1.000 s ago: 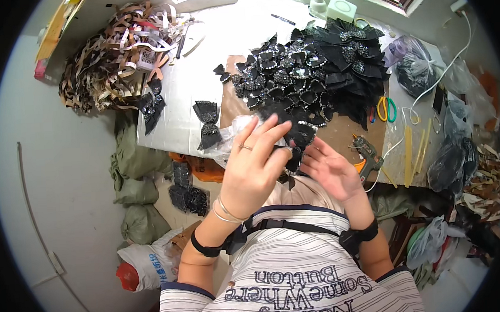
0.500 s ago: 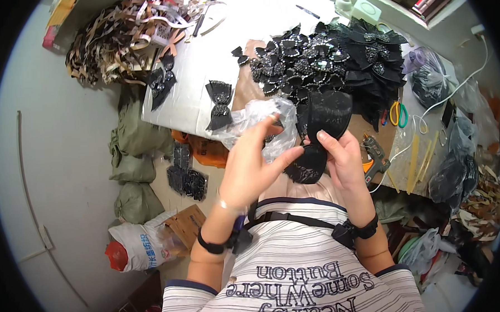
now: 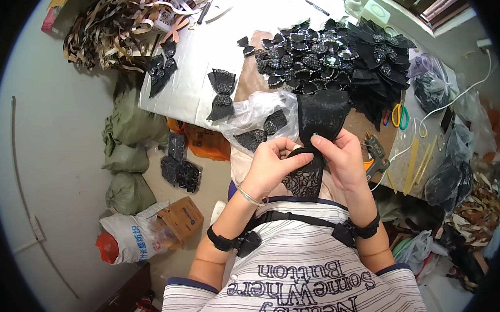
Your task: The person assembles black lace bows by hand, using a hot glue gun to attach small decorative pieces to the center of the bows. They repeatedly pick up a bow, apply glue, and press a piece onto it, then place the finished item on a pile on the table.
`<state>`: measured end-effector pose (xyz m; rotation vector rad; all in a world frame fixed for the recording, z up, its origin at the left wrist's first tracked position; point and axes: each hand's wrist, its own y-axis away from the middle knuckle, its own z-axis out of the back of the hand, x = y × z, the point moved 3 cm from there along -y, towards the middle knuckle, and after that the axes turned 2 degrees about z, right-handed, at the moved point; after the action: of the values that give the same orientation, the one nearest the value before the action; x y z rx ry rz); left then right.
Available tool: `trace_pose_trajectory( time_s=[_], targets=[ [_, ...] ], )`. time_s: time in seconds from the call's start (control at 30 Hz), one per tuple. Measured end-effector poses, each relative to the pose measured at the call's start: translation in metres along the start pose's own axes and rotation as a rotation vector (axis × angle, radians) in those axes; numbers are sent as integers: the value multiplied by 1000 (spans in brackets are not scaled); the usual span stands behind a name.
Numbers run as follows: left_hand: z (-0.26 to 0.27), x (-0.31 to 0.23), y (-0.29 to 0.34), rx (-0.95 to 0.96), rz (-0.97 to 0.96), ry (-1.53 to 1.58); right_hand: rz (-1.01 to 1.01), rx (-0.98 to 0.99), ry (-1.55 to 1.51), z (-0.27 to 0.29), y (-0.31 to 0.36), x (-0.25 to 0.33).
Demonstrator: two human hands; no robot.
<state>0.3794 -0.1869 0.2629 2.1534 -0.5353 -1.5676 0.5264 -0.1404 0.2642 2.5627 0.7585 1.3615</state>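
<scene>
"At the front edge of the worktop (image 3: 244, 19): black lace bow (image 3: 325, 116), up in both hands! Room?"

"At back, white stretch betw. strap heap (image 3: 111, 36) & bow pile (image 3: 307, 58)."

"Grip?"

"L hand (image 3: 270, 169) pinches the lower lobe, R hand (image 3: 342, 156) holds the middle, thumb on top. Half-sec ago L was spread & blurred."

"Containers?"

"Clear bag (image 3: 259, 107) by the edge, sequinned bows (image 3: 275, 122) in or on it, can't tell; R-side bag (image 3: 432, 84), black stuff (image 3: 434, 99) inside."

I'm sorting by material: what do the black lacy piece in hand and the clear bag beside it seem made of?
Black lacy piece: lace fabric, possibly synthetic, mostly matte; a net-like pattern shows on its lower part.
Clear bag: likely thin glossy plastic film; see-through, with crinkled highlights.
</scene>
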Motion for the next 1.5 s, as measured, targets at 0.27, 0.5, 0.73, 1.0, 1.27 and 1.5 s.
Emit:
trace_pose_trajectory(
  time_s=[0.27,0.5,0.73,1.0,1.27,1.5],
  targets=[
    [11,14,5,34,38,-56,30,-57,169,-8,-8,-9],
    [19,19,15,35,-156,99,137,49,391,-33,2,-5],
    [38,-25,40,-547,-1039,-743,519,298,743,-55,12,15],
    [42,-32,47,-633,-1315,-824,-343,286,58,-47,9,0],
    [51,-30,42,-807,-861,-235,-346,418,250,-43,10,-3],
    [54,-1,38,-155,-270,524,-331,465,432,-57,-10,-20]
  ],
)
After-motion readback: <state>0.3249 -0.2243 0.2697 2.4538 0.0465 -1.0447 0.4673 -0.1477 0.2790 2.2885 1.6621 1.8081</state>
